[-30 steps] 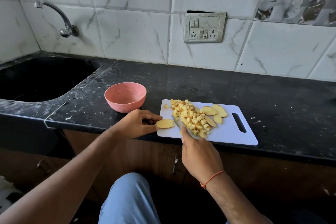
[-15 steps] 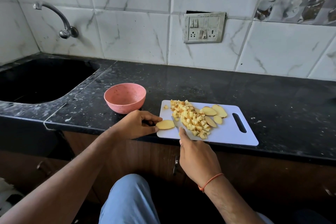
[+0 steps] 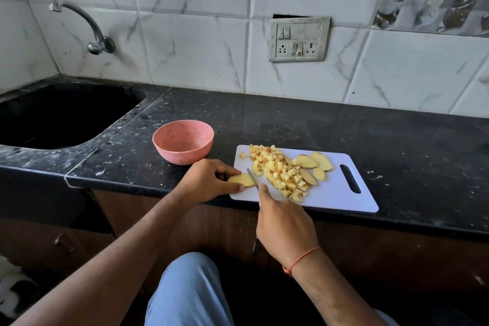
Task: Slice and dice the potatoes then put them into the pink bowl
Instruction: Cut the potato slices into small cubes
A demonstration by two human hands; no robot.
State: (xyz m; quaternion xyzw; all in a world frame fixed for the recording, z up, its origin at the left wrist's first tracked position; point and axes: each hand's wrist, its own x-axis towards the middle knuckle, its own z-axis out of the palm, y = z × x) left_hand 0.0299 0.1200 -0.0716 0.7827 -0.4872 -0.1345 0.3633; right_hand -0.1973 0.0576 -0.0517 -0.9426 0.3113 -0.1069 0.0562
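Observation:
A white cutting board [image 3: 336, 193] lies at the counter's front edge. On it is a heap of diced potato [image 3: 277, 172], with several potato slices [image 3: 315, 163] to its right. My left hand [image 3: 206, 180] pins one potato slice [image 3: 242, 180] flat at the board's left end. My right hand [image 3: 284, 225] grips a knife [image 3: 252, 177]; its blade rests on the right end of that slice, forefinger along the spine. The pink bowl [image 3: 183, 140] stands empty on the counter just left of the board.
A dark sink [image 3: 53, 116] with a metal tap [image 3: 90, 32] is at the far left. The black counter [image 3: 397, 140] stretches right of the board. A switch plate [image 3: 299, 40] is on the tiled wall. My knee in blue cloth [image 3: 190, 291] is below.
The knife blade has moved left from the edge of the diced heap onto the slice held by my left hand. My left hand has stayed put.

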